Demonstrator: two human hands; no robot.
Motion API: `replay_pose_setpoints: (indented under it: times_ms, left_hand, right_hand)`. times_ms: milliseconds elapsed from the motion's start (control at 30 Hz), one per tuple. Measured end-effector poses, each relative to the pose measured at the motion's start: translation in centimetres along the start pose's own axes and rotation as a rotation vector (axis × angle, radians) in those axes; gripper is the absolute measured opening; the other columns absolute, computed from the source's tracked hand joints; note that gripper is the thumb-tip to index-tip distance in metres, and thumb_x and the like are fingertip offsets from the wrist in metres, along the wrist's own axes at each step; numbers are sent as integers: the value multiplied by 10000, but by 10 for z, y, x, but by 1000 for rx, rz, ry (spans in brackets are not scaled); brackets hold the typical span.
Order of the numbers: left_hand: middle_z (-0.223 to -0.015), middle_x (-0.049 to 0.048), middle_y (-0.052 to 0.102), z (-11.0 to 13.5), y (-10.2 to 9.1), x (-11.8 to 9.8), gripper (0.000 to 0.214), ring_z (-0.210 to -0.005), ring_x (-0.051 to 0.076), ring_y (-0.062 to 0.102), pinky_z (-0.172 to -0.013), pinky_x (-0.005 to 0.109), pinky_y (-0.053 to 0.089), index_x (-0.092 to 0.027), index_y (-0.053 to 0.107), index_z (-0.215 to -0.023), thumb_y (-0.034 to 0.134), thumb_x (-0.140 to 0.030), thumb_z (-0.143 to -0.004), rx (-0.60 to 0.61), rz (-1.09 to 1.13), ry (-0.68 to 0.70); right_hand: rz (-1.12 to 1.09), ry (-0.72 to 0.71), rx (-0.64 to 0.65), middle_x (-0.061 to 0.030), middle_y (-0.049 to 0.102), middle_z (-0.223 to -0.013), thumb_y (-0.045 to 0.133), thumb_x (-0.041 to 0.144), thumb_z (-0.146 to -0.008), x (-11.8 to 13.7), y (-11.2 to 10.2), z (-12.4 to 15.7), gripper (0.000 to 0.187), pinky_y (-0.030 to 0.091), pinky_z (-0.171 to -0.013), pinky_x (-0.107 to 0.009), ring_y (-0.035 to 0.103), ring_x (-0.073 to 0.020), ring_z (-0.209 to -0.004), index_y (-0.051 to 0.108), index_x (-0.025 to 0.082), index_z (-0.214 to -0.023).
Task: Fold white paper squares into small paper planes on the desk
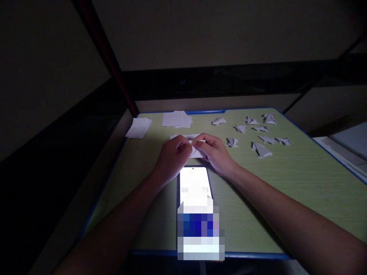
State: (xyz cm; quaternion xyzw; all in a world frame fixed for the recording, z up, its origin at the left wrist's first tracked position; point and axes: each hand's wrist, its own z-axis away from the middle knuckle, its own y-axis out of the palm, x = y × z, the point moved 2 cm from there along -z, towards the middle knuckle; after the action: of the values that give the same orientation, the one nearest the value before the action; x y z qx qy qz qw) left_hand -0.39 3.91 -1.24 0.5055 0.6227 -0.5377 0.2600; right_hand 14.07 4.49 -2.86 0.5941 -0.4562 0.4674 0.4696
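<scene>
Here, left hand (172,154) and right hand (215,153) pinch folded paper (198,153) squarely between them, neither nearer, long axis unclear!

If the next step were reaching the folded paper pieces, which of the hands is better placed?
Probably the right hand: it is closer to the nearest folded piece, while the left hand is farther away. Both grip the white paper, though.

One phone (193,181), two paper stacks (176,119) and at least nine folded papers (268,118) show.
</scene>
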Motion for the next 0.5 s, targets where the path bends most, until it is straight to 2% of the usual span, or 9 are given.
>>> replay_pose_setpoints:
  times_ms: [233, 367, 500]
  left_hand:
    - [-554, -39, 483, 1, 0, 1, 189, -555, 108, 451, -521, 242, 335, -187, 490, -646, 517, -255, -820, -12, -20, 6]
    - [-563, -32, 500, 0, 0, -1, 191, -564, 110, 469, -523, 241, 344, -186, 491, -644, 516, -248, -823, -17, -28, -7]
    - [-569, -33, 513, 0, 0, 0, 170, -572, 113, 500, -520, 231, 365, -185, 517, -694, 532, -281, -834, -40, 6, -24]
  right_hand:
    - [-30, -6, 14, 96, 414, -458, 717, 336, -726, -1, 0, -1, 194, 202, -420, -243, 297, -68, -416, 627, 181, -652]
    - [-34, -1, 13, 90, 436, -470, 744, 351, -725, -2, 1, -1, 211, 201, -415, -240, 312, -68, -417, 640, 177, -668]
    - [-31, 10, 27, 97, 421, -461, 781, 373, -717, -2, 0, 1, 244, 198, -415, -242, 306, -67, -412, 642, 177, -675]
